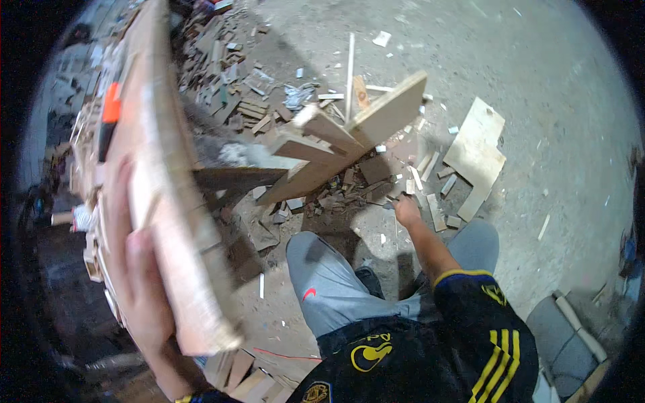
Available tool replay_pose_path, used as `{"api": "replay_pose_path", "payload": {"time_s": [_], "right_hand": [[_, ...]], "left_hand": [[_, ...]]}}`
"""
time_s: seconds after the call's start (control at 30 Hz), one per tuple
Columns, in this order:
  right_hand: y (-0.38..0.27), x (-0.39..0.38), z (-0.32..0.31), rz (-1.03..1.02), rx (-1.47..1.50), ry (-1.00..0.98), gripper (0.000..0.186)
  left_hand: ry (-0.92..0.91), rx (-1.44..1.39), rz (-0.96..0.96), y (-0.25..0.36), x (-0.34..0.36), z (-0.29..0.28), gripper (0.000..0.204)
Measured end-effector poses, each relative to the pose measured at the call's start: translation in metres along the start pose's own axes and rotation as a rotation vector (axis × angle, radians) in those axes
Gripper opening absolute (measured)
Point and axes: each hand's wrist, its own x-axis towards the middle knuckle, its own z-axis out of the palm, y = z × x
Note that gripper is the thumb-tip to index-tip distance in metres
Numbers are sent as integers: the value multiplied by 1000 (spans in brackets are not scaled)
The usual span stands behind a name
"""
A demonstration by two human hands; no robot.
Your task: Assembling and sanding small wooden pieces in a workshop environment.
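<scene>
At the left, close to the camera, a long pale wooden board (191, 289) stands tall and smeared by motion. My left hand (144, 289) grips its side, the fingers partly hidden. Against the board's upper part is an orange and black object (109, 117), perhaps a tool handle. My right hand (407, 209) is low in front of my right knee, closed around a thin dark tool whose kind I cannot make out. Just beyond it are wood offcuts on the floor. A wooden piece with angled slats (356, 138) stands ahead of my knees.
A heap of wood scraps (222, 74) covers the floor at the far left. On the right lies a flat, irregular plywood piece (476, 151) among small offcuts (437, 211). A grey panel-like object (557, 342) sits at the lower right. More wood pieces (252, 383) lie at the lower left.
</scene>
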Motion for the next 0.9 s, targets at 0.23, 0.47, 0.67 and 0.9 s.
{"api": "replay_pose_path", "payload": {"time_s": [0.23,0.47,0.67,0.9], "right_hand": [[-46,-100,-178,256,388,121,37],[-146,-200,-425,541,904,143,24],[-336,-255,-617,231,720,-222,29],[-478,-260,-681,-160,568,-392,28]], "left_hand": [[153,91,-52,-21,1,7,43],[275,128,-99,1,-18,-11,48],[-182,-1013,-455,99,-56,-85,45],[-228,-1006,-156,139,-58,-260,41]]}}
